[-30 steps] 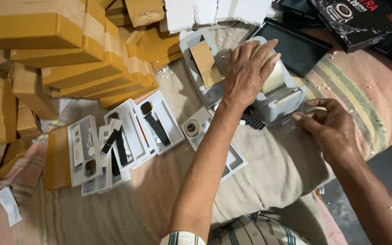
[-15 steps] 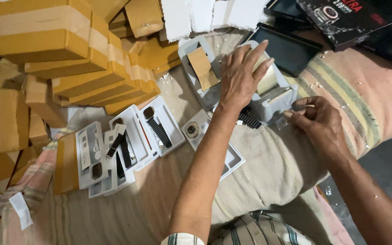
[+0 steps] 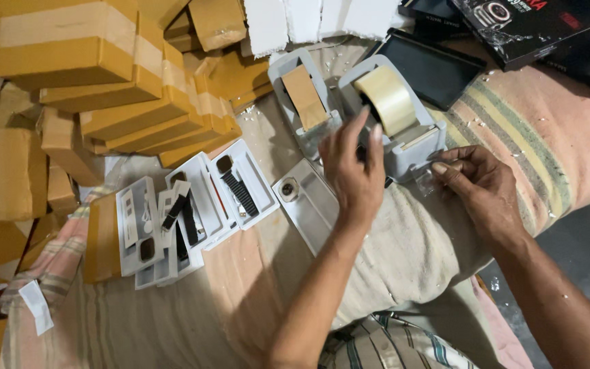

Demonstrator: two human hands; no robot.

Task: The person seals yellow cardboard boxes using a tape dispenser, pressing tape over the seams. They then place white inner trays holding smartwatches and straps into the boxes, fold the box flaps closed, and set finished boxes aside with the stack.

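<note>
Tape dispenser [image 3: 404,140], grey, loaded with a clear-tan roll [image 3: 387,99], resting on beige cloth [image 3: 404,253] beside a second grey dispenser [image 3: 303,102]. Left hand [image 3: 353,174] hovering just in front of it, fingers spread and loosely curled, gripping nothing. Right hand [image 3: 479,188] at dispenser's cutter end, thumb and forefinger pinched on what looks like a clear tape strip [image 3: 425,181]. Open white watch trays [image 3: 192,205] lying left; taped cardboard boxes [image 3: 104,75] stacked beyond.
</note>
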